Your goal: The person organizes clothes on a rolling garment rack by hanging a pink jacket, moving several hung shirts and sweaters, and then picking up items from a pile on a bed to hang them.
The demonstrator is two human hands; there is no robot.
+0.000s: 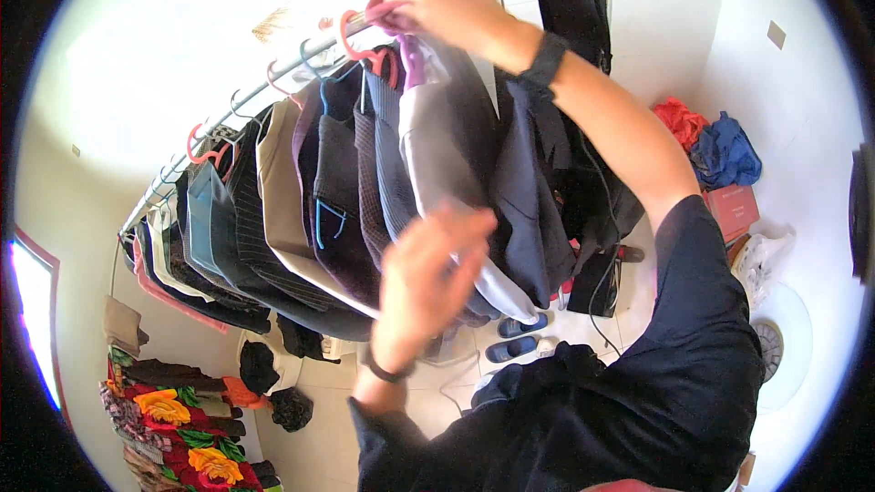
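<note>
My right hand (447, 7) is raised at the upper part of the clothes rail (314, 50). Its fingers are closed on a mauve-pink piece (387, 15) at the rail; whether this is cloth or part of a hanger I cannot tell. Just below hangs a grey and white garment (448, 141) with a purple hanger (412, 59) at its top. In front of this garment is my left hand (428, 264), blurred, fingers apart with nothing visible in them. Left of it is a blue ribbed garment (390, 128); a dark navy garment (529, 191) hangs to its right.
Several shirts and jackets hang along the rail to the left, one with a red hanger (205, 148). Blue slippers (512, 349) and a black cable (597, 310) lie on the floor. Flowered red fabric (187, 437) is lower left, a white round tub (795, 337) right.
</note>
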